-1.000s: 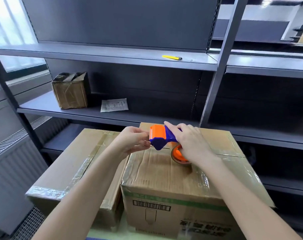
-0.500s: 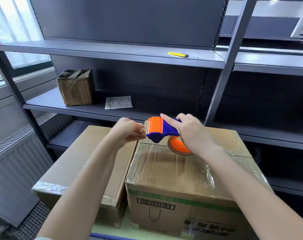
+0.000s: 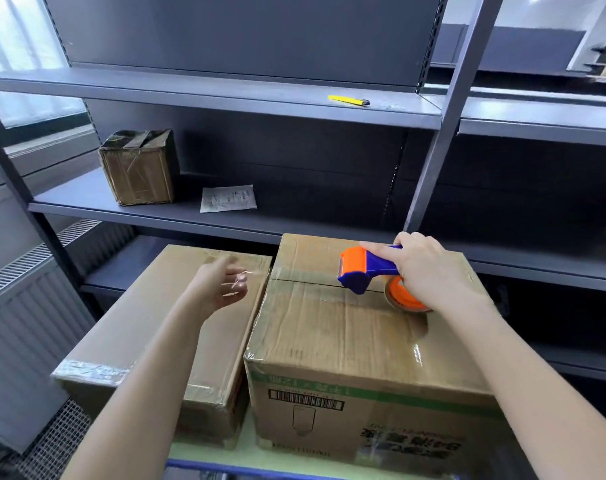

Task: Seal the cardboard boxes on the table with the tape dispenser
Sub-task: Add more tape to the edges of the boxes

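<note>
Tape dispenser (image 3: pixel 367 271), grasped by right hand (image 3: pixel 424 268), rests on top seam (image 3: pixel 305 281) of printed box (image 3: pixel 329 334), likely to start a strip; left hand (image 3: pixel 225 285), blurred, apparently released beside that box.

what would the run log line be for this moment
step: sealing tall box | right hand: grips tape dispenser at top seam | left hand: blurred, seems empty, over low box

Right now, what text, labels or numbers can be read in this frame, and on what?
Nothing reads clearly.
Right cardboard box, front: barcode digits too small; green band print and large dark characters upside down, blurred.
Paper slip on shelf: print too small.
</note>
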`<state>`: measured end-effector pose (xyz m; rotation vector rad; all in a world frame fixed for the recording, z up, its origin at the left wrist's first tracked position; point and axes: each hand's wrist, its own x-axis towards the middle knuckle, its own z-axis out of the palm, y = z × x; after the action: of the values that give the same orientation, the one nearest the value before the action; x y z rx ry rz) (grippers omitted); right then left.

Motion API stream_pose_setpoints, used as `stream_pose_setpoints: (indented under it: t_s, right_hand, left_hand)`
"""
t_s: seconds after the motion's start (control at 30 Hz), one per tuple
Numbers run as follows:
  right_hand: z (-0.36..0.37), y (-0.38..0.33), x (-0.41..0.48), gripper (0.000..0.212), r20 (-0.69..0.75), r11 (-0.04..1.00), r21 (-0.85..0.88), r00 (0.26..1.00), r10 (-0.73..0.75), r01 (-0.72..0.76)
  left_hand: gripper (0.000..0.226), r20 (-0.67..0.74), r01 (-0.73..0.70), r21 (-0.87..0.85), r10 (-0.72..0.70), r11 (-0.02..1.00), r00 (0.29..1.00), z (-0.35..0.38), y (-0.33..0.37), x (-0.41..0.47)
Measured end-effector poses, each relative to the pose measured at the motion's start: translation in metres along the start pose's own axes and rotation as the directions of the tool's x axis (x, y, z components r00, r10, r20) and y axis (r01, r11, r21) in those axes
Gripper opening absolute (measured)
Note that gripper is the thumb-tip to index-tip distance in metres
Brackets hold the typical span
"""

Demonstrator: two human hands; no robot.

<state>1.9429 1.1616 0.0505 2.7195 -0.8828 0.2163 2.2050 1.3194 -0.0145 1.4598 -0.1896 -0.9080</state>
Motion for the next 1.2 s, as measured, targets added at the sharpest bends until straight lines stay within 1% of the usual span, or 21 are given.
stream_pose_setpoints:
  t_s: [0.07, 0.2, 0.3, 0.4, 0.47, 0.53, 0.63, 0.73, 0.8, 0.87, 0.9, 0.93, 0.97, 1.0, 1.03, 1.07, 1.13, 1.17, 1.2]
  right_hand:
    - [0.0, 0.0, 0.001, 0.065, 0.002, 1.0, 0.0, 1.0, -0.007, 0.007]
    - [-0.002, 0.005, 0.0, 0.066, 0.006, 1.0, 0.019, 1.0, 0.012, -0.012]
    - [-0.001, 0.005, -0.001, 0.068, 0.02, 1.0, 0.003, 1.0, 0.001, -0.001]
    - [0.001, 0.005, 0.0, 0.069, 0.027, 1.0, 0.006, 1.0, -0.01, 0.009]
    - [0.002, 0.006, 0.0, 0.068, 0.027, 1.0, 0.02, 1.0, -0.008, 0.007]
    - [0.001, 0.007, -0.001, 0.068, 0.031, 1.0, 0.031, 0.999, -0.006, 0.005]
    - [0.002, 0.007, -0.001, 0.069, 0.035, 0.999, 0.037, 0.999, -0.009, 0.008]
    - [0.001, 0.006, 0.0, 0.068, 0.027, 0.998, 0.059, 1.0, -0.012, 0.011]
    - [0.0, 0.007, 0.0, 0.067, 0.019, 0.997, 0.075, 1.0, -0.008, 0.007]
    - [0.002, 0.008, 0.001, 0.067, 0.023, 0.996, 0.093, 1.0, -0.006, 0.004]
    - [0.003, 0.008, 0.001, 0.066, 0.021, 0.996, 0.093, 1.0, -0.009, 0.007]
    - [0.004, 0.008, 0.001, 0.066, 0.016, 0.996, 0.089, 1.0, -0.014, 0.012]
    - [0.004, 0.009, 0.0, 0.065, 0.014, 0.996, 0.085, 1.0, -0.02, 0.019]
    - [0.004, 0.009, 0.001, 0.065, 0.012, 0.996, 0.085, 1.0, -0.025, 0.024]
    - [0.004, 0.009, 0.001, 0.065, 0.008, 0.996, 0.089, 1.0, -0.027, 0.026]
    - [0.004, 0.009, 0.001, 0.065, 0.002, 0.995, 0.092, 1.0, -0.026, 0.026]
    - [0.005, 0.009, 0.001, 0.064, -0.008, 0.995, 0.093, 1.0, -0.021, 0.022]
    - [0.005, 0.009, 0.001, 0.064, -0.013, 0.996, 0.091, 1.0, -0.018, 0.019]
    - [0.006, 0.009, 0.001, 0.063, -0.017, 0.996, 0.091, 1.0, -0.015, 0.017]
  left_hand:
    - [0.025, 0.023, 0.022, -0.045, -0.021, 0.999, 1.0, 0.001, -0.002, 0.003]
    - [0.004, -0.018, -0.094, 0.04, 0.095, 0.995, 0.995, 0.007, -0.012, 0.007]
    - [0.011, -0.027, -0.125, 0.043, 0.127, 0.991, 0.992, 0.01, -0.021, 0.012]
    - [0.007, -0.015, -0.119, -0.005, 0.119, 0.993, 0.993, 0.011, -0.035, 0.015]
    - [0.004, -0.008, -0.107, 0.006, 0.107, 0.994, 0.994, 0.017, -0.044, 0.014]
    - [0.009, -0.016, -0.12, 0.084, 0.121, 0.989, 0.992, 0.024, -0.052, 0.011]
    - [0.008, -0.045, -0.222, 0.272, 0.243, 0.936, 0.969, 0.032, -0.058, 0.009]
    - [0.011, -0.052, -0.262, 0.372, 0.302, 0.891, 0.952, 0.035, -0.056, 0.011]
    - [0.021, -0.042, -0.223, 0.415, 0.263, 0.882, 0.964, 0.033, -0.054, 0.011]
    - [0.028, -0.019, -0.109, 0.411, 0.128, 0.905, 0.992, 0.029, -0.057, 0.006]
    - [0.028, 0.001, -0.067, 0.41, 0.073, 0.909, 0.997, 0.027, -0.061, 0.003]
    - [0.029, 0.001, -0.059, 0.416, 0.064, 0.907, 0.998, 0.026, -0.065, 0.002]
    - [0.03, -0.021, -0.088, 0.411, 0.106, 0.907, 0.994, 0.025, -0.068, 0.004]
    - [0.029, -0.06, -0.146, 0.401, 0.185, 0.904, 0.981, 0.024, -0.069, 0.005]
    - [0.024, -0.08, -0.22, 0.392, 0.271, 0.893, 0.959, 0.023, -0.067, 0.005]
    - [0.023, -0.069, -0.302, 0.385, 0.354, 0.872, 0.933, 0.024, -0.063, 0.002]
    - [0.034, 0.022, -0.443, 0.414, 0.477, 0.796, 0.878, 0.027, -0.046, -0.01]
    - [0.038, 0.109, -0.501, 0.458, 0.513, 0.734, 0.851, 0.028, -0.037, -0.017]
    - [0.041, 0.235, -0.557, 0.52, 0.519, 0.647, 0.822, 0.03, -0.032, -0.024]
